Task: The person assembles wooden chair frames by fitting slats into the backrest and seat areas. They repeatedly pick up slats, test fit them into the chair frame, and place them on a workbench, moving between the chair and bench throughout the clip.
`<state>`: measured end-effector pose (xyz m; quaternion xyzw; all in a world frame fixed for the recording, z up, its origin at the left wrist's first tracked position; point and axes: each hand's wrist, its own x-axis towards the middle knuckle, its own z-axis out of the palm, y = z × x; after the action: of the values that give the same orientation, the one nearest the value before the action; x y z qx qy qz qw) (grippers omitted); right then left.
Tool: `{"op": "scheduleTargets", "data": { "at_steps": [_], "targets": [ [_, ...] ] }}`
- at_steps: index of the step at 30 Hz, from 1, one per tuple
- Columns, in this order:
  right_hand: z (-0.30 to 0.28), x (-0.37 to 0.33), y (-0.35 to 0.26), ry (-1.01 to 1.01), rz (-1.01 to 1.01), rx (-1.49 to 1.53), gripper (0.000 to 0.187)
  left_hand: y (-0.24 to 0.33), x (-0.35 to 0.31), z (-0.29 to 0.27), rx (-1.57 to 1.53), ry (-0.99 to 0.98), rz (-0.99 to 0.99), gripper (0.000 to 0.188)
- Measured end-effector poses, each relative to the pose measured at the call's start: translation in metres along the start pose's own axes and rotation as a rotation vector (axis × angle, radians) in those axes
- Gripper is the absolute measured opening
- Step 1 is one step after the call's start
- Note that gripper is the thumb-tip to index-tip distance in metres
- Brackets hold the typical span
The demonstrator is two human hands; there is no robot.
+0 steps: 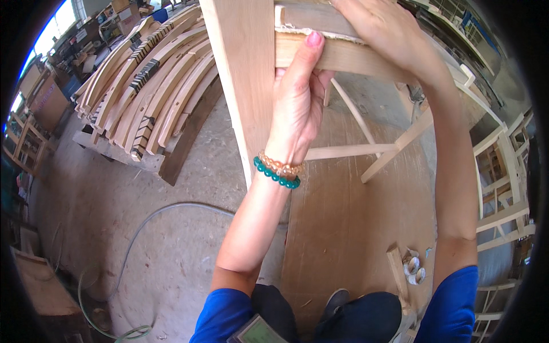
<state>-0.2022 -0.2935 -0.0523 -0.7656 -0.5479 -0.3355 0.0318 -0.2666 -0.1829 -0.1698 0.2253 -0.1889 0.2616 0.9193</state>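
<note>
Pale straight wooden rail [366,59], one piece, sits at the upper middle of the view, its left end meeting one broad pale wooden post [243,63]. Along its upper edge runs one ragged whitish line, with one grey-brown flat strip [329,23] just above. The left hand [300,86] grips the rail, thumb on the front face, fingers curled behind and below. The right hand [386,26] reaches over the strip and the rail; its fingertips pass out of view, so I cannot tell whether it is closed on anything. Two beaded bracelets, one amber [280,167] and one green [277,176], circle the left wrist.

Below the rail are one horizontal pale wooden stretcher [349,151] and one slanting thick wooden leg [397,146]. On the floor [171,257] lie one brown flat sheet [354,228], two small whitish ring-shaped rolls [416,268] and one grey hose [143,223]. At upper left, curved pale wooden pieces [177,74], overlapping too much to count, rest on one low wooden pallet [166,163].
</note>
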Motion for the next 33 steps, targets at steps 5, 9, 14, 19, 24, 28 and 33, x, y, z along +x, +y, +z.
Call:
{"op": "scheduleTargets", "data": {
  "at_steps": [5,9,14,19,24,28,33],
  "targets": [
    [-0.024,0.019,-0.025,-0.27,0.41,0.507,0.044,0.005,0.003,-0.005,-0.002,-0.061,0.045,0.037],
    [-0.022,0.018,0.015,-0.41,0.326,0.766,0.046,-0.002,-0.001,0.001,-0.046,-0.05,0.068,0.037],
    [-0.03,0.018,0.012,-0.554,0.149,0.743,0.053,-0.004,0.0,-0.001,-0.077,0.037,0.081,0.039],
    [-0.033,0.018,0.011,-0.549,0.119,0.669,0.056,-0.007,0.003,-0.007,-0.108,0.02,0.026,0.038],
    [-0.026,0.017,0.011,-0.509,0.154,0.835,0.056,-0.002,0.003,-0.01,-0.11,-0.02,0.011,0.037],
    [-0.032,0.01,0.016,-0.413,0.21,1.094,0.055,-0.004,0.001,-0.005,-0.137,-0.04,0.009,0.037],
    [-0.033,0.013,0.01,-0.456,0.222,1.148,0.057,-0.003,0.001,-0.001,-0.091,0.044,0.047,0.037]
  ]
}}
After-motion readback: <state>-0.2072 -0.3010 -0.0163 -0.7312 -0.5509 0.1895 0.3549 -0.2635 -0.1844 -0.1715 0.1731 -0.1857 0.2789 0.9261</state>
